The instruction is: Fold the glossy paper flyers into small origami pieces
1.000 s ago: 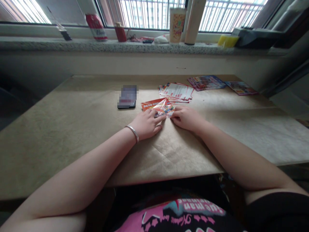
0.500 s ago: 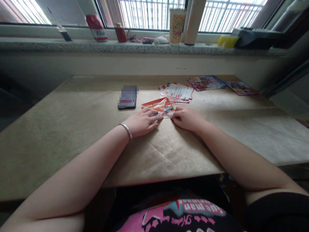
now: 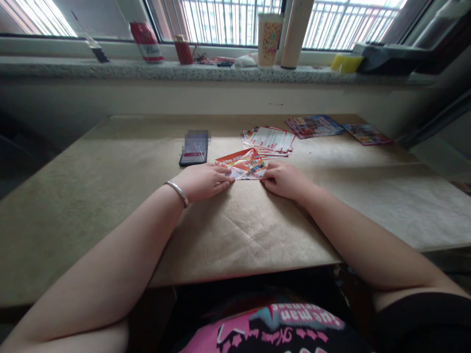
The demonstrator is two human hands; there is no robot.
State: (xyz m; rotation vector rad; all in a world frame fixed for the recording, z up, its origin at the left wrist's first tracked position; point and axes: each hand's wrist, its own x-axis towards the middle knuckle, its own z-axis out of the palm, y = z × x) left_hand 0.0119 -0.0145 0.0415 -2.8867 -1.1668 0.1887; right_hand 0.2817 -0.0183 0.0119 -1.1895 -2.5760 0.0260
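Note:
A partly folded red and white printed flyer (image 3: 247,165) lies on the table in front of me, with creased flaps toward its near edge. My left hand (image 3: 204,181), with a silver bangle at the wrist, rests its outstretched fingers on the flyer's near left corner. At the near right corner, the curled fingers of my right hand (image 3: 283,179) pinch the paper edge. Just beyond the flyer is a loose pile of similar printed sheets (image 3: 270,138), white side up. A phone (image 3: 195,148) lies to the left, beyond my left hand.
More colourful flyers (image 3: 316,126) lie at the table's back right, with another small stack (image 3: 367,134) beside them. On the stone windowsill (image 3: 121,73) stand a red can (image 3: 146,43), a red toothpick holder (image 3: 183,50), a patterned cup (image 3: 270,40) and a yellow object (image 3: 347,63).
My left hand has slid left along the flyer's near edge, uncovering more of the folded paper. My right hand has stayed at the right corner.

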